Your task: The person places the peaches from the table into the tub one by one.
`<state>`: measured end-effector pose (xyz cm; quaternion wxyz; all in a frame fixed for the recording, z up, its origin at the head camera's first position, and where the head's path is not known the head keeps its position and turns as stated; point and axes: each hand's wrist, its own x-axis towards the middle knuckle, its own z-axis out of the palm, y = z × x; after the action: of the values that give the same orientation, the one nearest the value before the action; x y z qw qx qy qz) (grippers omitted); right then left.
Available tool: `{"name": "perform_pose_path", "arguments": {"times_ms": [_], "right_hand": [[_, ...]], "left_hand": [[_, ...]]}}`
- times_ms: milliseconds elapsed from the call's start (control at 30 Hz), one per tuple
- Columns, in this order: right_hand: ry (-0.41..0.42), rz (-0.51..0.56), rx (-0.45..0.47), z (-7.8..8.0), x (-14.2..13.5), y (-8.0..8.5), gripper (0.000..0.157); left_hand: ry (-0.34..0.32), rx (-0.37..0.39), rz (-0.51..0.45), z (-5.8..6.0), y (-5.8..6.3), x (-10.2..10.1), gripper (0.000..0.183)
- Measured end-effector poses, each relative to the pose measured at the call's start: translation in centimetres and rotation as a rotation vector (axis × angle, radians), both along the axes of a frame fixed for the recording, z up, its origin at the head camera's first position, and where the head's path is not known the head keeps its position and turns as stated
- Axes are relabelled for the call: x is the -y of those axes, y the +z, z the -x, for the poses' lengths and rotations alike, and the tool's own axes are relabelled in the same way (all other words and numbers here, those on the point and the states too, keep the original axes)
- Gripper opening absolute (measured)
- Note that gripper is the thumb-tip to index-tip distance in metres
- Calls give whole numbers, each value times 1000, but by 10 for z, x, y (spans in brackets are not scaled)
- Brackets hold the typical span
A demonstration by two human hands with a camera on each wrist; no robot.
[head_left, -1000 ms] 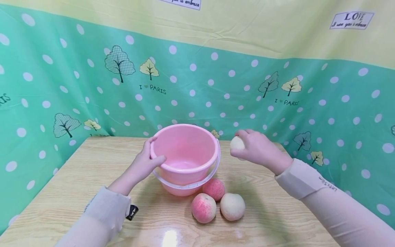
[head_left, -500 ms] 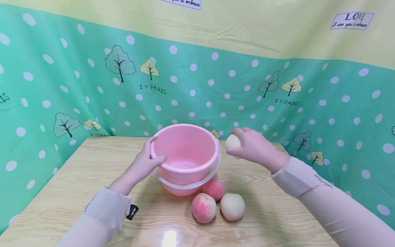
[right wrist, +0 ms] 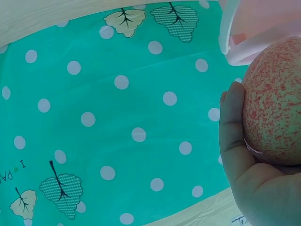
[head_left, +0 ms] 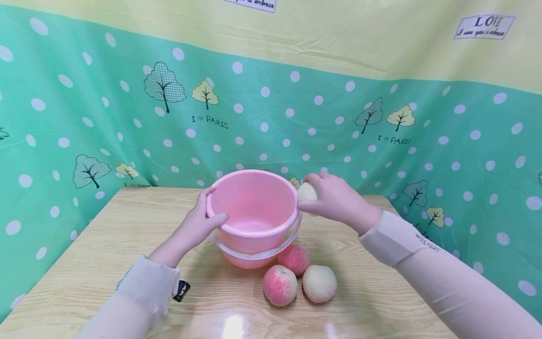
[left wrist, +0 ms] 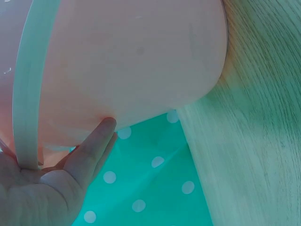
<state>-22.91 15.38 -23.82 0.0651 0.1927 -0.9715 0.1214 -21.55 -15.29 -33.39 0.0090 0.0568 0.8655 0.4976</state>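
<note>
A pink bucket [head_left: 250, 242] with a pale handle hanging at its front stands on the wooden table. My left hand [head_left: 201, 216] grips its left rim, the thumb on the near side of the rim. In the left wrist view, fingers [left wrist: 91, 148] lie against the bucket's outer wall [left wrist: 131, 66]. My right hand [head_left: 332, 197] holds a peach [head_left: 306, 192] right at the bucket's right rim. That peach [right wrist: 277, 101] shows pale with red speckles in the right wrist view, with the bucket's rim just above it.
In front of the bucket, on the right, lie a deep pink peach [head_left: 294, 259], a pink and cream peach [head_left: 280, 285] and a pale peach [head_left: 319, 283], close together on the table [head_left: 139, 226]. A polka-dot cloth [head_left: 271, 108] hangs behind.
My right hand has moved left with the peach, from beside the bucket to its right rim. The left hand, the bucket and the peaches on the table have stayed put.
</note>
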Motion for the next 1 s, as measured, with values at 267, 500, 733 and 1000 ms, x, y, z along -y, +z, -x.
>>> {"name": "perform_pose_path", "arguments": {"times_ms": [267,500,733,1000], "right_hand": [[14,6,6,3,7,-1,50],[14,6,4,3,17,3,54],[42,65,19,5,27,3,53],[59,150,50,11,37,-6,57]], "left_hand": [[-6,-9,-4,1,-3,-1,86],[0,-6,3,0,0,1,87],[3,-8,0,-1,2,-1,86],[5,-8,-5,0,1,-1,85]]}}
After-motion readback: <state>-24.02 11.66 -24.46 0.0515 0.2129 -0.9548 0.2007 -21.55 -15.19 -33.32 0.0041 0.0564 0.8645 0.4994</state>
